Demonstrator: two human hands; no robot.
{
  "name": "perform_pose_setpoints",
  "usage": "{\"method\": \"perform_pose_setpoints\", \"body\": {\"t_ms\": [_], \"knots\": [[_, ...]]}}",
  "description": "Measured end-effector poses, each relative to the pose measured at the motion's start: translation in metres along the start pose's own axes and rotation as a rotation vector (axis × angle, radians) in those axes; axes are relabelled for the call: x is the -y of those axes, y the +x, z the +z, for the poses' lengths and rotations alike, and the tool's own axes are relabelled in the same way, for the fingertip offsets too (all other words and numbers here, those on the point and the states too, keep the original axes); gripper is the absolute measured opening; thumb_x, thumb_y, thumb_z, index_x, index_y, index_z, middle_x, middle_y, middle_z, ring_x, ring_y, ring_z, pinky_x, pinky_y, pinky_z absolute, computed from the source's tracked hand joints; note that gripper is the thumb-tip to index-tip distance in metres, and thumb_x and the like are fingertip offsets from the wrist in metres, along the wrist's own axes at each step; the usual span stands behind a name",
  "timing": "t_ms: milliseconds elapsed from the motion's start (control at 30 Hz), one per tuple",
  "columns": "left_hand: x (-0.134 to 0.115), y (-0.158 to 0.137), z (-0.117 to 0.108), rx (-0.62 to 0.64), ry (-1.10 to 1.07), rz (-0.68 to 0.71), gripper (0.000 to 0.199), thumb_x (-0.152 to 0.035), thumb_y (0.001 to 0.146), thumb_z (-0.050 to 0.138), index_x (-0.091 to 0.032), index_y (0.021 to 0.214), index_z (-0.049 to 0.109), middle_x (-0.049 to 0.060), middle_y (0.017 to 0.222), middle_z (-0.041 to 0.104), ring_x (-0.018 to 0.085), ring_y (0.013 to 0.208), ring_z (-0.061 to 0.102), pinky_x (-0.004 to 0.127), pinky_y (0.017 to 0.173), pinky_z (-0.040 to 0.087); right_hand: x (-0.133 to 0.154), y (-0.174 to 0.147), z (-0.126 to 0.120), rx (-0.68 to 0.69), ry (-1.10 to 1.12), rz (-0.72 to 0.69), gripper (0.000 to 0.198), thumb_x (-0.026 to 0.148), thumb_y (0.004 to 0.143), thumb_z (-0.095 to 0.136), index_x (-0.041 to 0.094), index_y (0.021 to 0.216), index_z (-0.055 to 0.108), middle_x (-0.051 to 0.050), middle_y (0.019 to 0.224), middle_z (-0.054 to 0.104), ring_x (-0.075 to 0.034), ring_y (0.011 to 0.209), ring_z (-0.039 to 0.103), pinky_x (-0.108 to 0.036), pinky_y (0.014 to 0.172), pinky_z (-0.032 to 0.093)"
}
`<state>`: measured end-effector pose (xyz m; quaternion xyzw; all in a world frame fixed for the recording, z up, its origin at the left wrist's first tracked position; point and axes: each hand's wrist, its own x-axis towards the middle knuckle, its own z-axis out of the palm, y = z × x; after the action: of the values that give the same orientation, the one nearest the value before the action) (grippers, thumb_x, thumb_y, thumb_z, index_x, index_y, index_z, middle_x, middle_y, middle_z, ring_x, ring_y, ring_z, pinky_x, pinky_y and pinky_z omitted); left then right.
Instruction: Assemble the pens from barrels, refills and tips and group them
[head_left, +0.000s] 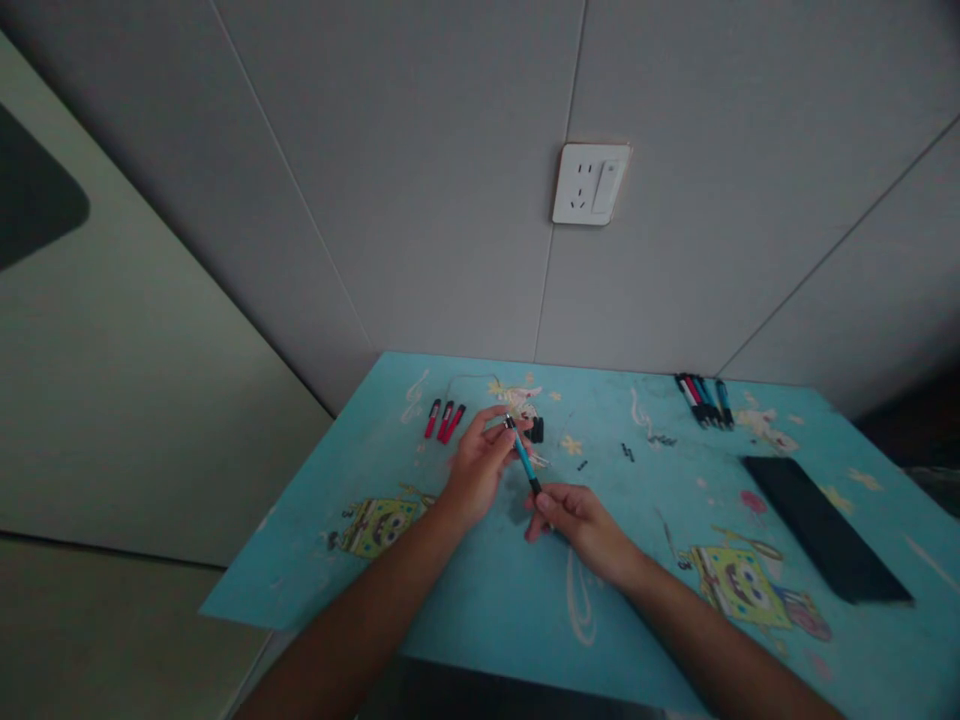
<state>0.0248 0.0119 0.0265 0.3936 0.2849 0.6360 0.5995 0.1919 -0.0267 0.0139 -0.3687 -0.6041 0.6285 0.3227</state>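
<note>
A slim blue pen with a black grip end is held at a slant above the table between both hands. My left hand pinches its upper, clip end with closed fingers. Lower down, my right hand grips the black end between thumb and fingers, hiding the tip. Just behind the pen lie some small black pieces, partly covered by my left hand. To the left of that hand, three short red tubes with dark ends lie on the table.
Several pens lie side by side at the back right. Small dark bits are scattered right of centre. A flat dark rectangular piece lies on the right of the blue cartoon-printed tabletop. The wall behind carries a socket.
</note>
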Motion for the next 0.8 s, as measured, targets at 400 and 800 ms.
{"method": "perform_pose_setpoints", "body": {"t_ms": [400,800], "knots": [[-0.003,0.000,-0.002,-0.034,-0.027,0.016,0.044,-0.036,0.086,0.064,-0.027,0.125,0.046,0.007,0.112,0.067,0.015,0.086,0.067,0.033,0.081,0.053,0.004,-0.001,-0.006,-0.077,-0.134,-0.071,0.040,0.049,0.088,0.058,0.018,0.113,0.060,-0.003,0.079,0.069,-0.016,0.067,0.061,-0.028,0.065,0.045],[-0.002,-0.002,-0.005,0.030,-0.067,0.010,0.036,-0.036,0.087,0.063,-0.025,0.119,0.049,0.008,0.119,0.065,0.020,0.097,0.068,0.042,0.091,0.052,0.013,-0.003,-0.022,-0.069,-0.081,-0.018,0.050,0.058,0.092,0.043,0.014,0.100,0.067,-0.002,0.059,0.063,-0.015,0.055,0.055,-0.027,0.060,0.042]]}}
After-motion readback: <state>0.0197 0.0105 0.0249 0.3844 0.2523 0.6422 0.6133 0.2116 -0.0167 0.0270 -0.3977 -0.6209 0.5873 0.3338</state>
